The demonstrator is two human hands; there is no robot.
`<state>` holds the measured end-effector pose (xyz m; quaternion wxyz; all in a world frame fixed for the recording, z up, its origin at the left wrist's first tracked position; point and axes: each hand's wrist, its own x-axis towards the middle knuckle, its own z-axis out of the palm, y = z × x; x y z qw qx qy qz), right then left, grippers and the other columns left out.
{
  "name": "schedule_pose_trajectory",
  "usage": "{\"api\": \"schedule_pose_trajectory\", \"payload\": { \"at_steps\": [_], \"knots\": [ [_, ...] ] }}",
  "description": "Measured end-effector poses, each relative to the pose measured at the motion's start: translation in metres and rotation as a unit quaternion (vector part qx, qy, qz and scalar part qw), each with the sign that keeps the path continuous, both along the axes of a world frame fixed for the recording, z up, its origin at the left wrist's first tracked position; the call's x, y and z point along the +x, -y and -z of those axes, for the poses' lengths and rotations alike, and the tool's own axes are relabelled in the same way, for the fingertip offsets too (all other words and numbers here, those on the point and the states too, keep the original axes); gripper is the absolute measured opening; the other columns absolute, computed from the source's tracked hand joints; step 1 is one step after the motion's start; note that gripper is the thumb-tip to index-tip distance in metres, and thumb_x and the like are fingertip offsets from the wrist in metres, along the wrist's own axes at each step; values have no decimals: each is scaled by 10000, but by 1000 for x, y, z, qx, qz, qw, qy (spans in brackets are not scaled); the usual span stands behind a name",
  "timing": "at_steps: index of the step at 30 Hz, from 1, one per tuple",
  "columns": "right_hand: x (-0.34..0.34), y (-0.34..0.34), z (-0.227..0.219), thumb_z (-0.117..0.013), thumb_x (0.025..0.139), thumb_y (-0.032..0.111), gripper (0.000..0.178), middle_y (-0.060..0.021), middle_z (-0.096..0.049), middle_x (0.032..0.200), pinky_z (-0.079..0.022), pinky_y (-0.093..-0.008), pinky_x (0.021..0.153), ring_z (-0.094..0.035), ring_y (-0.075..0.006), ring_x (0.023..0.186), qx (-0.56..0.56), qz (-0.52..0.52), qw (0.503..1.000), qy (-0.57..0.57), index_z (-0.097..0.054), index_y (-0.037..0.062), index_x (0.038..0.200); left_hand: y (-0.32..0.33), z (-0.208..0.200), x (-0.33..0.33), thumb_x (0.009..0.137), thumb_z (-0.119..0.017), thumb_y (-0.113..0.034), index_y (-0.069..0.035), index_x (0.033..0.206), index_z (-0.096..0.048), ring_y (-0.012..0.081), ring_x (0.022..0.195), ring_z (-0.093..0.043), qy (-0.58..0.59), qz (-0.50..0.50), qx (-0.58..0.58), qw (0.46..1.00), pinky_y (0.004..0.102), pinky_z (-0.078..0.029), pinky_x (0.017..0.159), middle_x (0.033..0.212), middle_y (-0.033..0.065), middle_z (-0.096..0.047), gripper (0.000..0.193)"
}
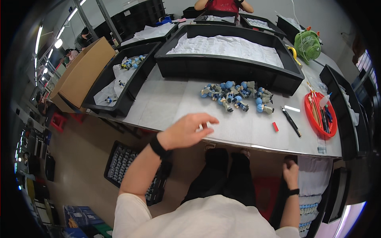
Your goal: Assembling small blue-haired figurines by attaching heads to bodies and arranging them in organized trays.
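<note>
My left hand (189,130) is over the table's near edge, thumb and fingers apart, holding nothing. Beyond it on the white table covering lies a heap of small figurines (234,94) with light blue heads and grey and blue bodies. Lower down on the right, my right hand (291,174) hangs below the tabletop with its fingers curled in; whether anything is in them is hidden. Beside that hand stands a low tray lined with white cloth (313,176), with rows of similar figurines (307,216) toward its near end.
Behind the heap is a large black tray (222,65) lined with white cloth. Left of it, another black tray (137,93) holds a few figurines, beside a cardboard box (85,73). A black pen-like tool (291,123), red piece (275,127), red basket (333,131) of tools and green fan (308,45) lie right.
</note>
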<state>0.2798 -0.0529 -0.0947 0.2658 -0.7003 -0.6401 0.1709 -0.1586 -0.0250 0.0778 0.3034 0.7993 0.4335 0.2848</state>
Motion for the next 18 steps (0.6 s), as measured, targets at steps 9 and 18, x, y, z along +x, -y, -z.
{"api": "schedule_pose_trajectory", "payload": {
  "at_steps": [9,18],
  "knots": [
    [-104,44,-53,-619,770,19,133,-24,-610,712,-423,-169,563,-543,-43,641,-87,-202,917,-333,-619,-13,899,-131,34,-38,651,-685,-154,-22,1029,-548,282,837,-587,-258,-210,20,943,336,-457,761,889,158,-610,423],
    [-167,-20,-100,-560,820,22,175,-60,-612,797,-461,-197,624,-579,-94,705,-17,-236,853,-465,-574,-33,985,-55,15,-1,623,-687,-70,-2,817,-536,137,593,-537,78,-175,-3,982,260,-440,569,664,79,-562,255]
  ]
}}
